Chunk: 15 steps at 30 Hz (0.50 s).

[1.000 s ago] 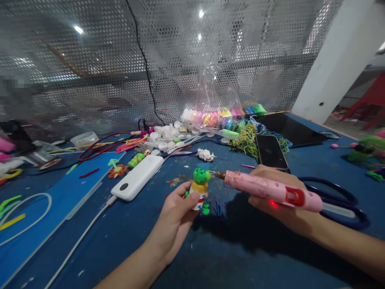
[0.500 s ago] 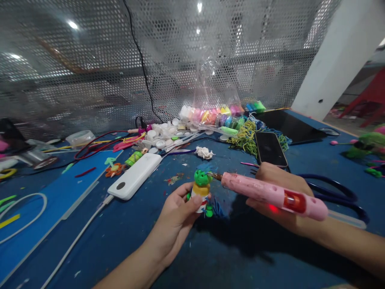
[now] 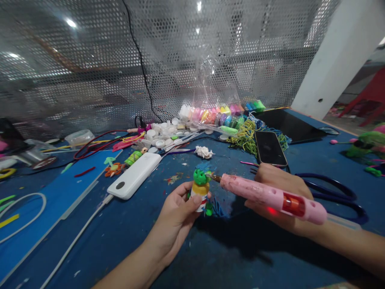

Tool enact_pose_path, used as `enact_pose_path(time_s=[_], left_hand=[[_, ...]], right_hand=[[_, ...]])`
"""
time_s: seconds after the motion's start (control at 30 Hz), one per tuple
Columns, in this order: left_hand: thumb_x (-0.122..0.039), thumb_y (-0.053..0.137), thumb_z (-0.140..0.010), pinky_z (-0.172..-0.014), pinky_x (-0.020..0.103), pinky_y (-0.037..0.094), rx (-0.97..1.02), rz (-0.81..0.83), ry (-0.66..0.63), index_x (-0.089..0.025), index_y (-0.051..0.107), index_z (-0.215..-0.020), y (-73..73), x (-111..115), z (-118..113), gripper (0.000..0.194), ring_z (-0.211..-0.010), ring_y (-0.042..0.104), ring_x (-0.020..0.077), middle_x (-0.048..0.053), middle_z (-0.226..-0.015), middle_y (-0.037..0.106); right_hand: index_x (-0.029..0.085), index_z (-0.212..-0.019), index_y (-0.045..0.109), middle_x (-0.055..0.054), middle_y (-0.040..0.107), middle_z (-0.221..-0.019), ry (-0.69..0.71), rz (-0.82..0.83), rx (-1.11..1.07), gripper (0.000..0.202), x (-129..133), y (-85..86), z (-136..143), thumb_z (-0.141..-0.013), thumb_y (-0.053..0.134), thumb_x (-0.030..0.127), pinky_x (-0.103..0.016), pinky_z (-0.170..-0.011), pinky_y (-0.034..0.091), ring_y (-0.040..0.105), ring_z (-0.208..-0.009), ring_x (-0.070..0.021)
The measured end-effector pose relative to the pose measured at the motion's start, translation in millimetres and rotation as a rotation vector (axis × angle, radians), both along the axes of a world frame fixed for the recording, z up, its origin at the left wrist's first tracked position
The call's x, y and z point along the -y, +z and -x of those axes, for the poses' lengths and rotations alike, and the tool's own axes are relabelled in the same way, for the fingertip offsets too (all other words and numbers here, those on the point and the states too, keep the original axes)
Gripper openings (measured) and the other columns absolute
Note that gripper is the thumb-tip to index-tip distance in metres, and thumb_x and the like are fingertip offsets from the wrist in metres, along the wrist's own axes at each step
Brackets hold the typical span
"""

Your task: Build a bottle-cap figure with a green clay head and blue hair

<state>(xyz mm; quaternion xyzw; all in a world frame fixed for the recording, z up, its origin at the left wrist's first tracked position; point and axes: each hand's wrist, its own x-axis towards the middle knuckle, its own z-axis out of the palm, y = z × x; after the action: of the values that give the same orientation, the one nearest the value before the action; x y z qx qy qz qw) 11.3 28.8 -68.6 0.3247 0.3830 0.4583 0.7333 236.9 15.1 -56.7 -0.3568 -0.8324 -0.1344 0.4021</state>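
Note:
My left hand [image 3: 180, 208] is closed around a small figurine [image 3: 201, 188] with a green head, blue tuft on top, yellow collar and white body. Blue yarn strands [image 3: 219, 208] show beside its base. My right hand [image 3: 273, 184] grips a pink glue gun [image 3: 255, 192] with a red lit window and a clear glue stick at its back end. The gun's nozzle [image 3: 214, 177] points left and reaches the side of the green head; whether it touches, I cannot tell.
A white power bank [image 3: 135, 174] with a cable lies left of my hands. Near my right hand are a phone [image 3: 270, 148] and blue-handled scissors [image 3: 331, 188]. Behind lie crumpled white material [image 3: 204, 152], yellow-green yarn [image 3: 245, 138], white caps [image 3: 161, 142] and bagged colourful clay [image 3: 215, 114].
Both hands stay almost in place. The glue gun and the figurine have shifted very slightly to the left, the nozzle still at the green head.

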Motion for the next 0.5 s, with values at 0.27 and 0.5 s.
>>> enact_pose_path(time_s=[0.27,0.5], left_hand=[[-0.025,0.088,-0.055,-0.073,0.022,0.052,0.004,0.009,0.013,-0.012,0.066,-0.094,2.5,0.4,-1.6,0.046,-0.075,0.066,0.0139,0.007,-0.085,0.072],[-0.025,0.084,-0.062,-0.072,0.022,0.053,-0.03,0.001,0.027,-0.014,0.067,-0.094,0.2,-1.8,-0.4,0.038,-0.075,0.066,0.0138,0.007,-0.087,0.072]], right_hand=[[0.026,-0.074,0.054,0.002,0.043,-0.053,-0.005,0.041,0.015,0.021,-0.2,-3.3,0.0,-0.09,0.05,0.04,-0.03,-0.043,0.03,0.04,-0.046,-0.0148],[0.023,-0.068,0.057,0.001,0.043,-0.054,0.004,0.023,0.055,0.027,-3.2,-11.9,-0.4,-0.092,0.049,0.035,-0.03,-0.051,0.031,0.039,-0.051,-0.0148]])
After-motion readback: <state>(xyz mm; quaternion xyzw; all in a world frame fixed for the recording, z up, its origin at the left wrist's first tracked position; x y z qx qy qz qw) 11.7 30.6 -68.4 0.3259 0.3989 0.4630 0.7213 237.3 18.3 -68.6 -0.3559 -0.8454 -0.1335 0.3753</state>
